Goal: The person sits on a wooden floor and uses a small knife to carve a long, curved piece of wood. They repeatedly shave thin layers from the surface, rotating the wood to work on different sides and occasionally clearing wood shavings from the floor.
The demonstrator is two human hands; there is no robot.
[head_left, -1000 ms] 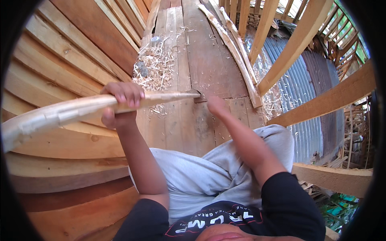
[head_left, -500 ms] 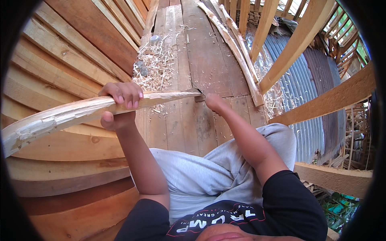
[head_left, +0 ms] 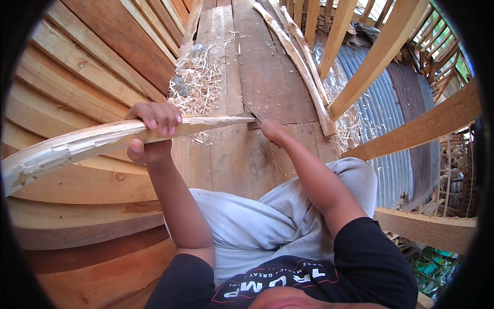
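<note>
- Left hand (head_left: 156, 123): fingers wrapped round a pale pole (head_left: 77, 148), which crosses the plank floor's (head_left: 234, 165) left edge, its tapered tip over the middle.
- Right hand (head_left: 272, 132): fingers curled, holding a dark blade (head_left: 252, 112) (handle hidden) beside that tip.
- Shavings (head_left: 201, 90) heap at the floor's left edge; peeled poles (head_left: 284, 44) line its right.

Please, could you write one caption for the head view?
Left hand grips a pale tapered pole; right hand holds a blade near the pole's tip.
</note>
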